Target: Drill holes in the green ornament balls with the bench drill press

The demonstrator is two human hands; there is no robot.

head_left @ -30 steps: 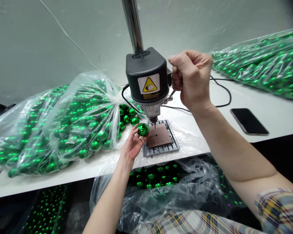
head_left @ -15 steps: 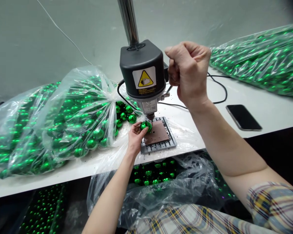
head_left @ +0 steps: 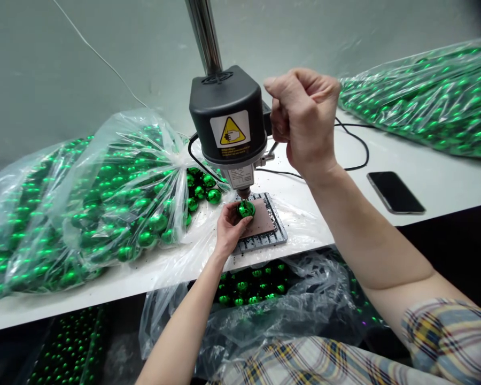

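My left hand [head_left: 229,229] pinches a shiny green bauble [head_left: 246,209] between thumb and fingers. The bauble sits over a pinkish-brown board [head_left: 264,216] on the slotted metal base [head_left: 278,232], directly under the chuck [head_left: 244,192] of a small black drill press [head_left: 227,115]. Whether the bit touches the bauble I cannot tell. My right hand [head_left: 307,115] is raised beside the motor housing, fingers curled round the press's lever [head_left: 273,148]; the grip itself is hidden in the fist. Dark specks lie scattered on the base.
A clear plastic bag of green baubles [head_left: 116,203] spills open at left; another bag [head_left: 433,101] lies at back right. A phone [head_left: 395,191] rests on the white table [head_left: 344,211], near black cables [head_left: 361,152]. Below the front edge hangs an open plastic bag [head_left: 296,307] with baubles inside.
My left hand has brought the bauble right, from the board's left side to beneath the chuck. My right hand stays closed beside the motor housing. The camera view has shifted slightly.
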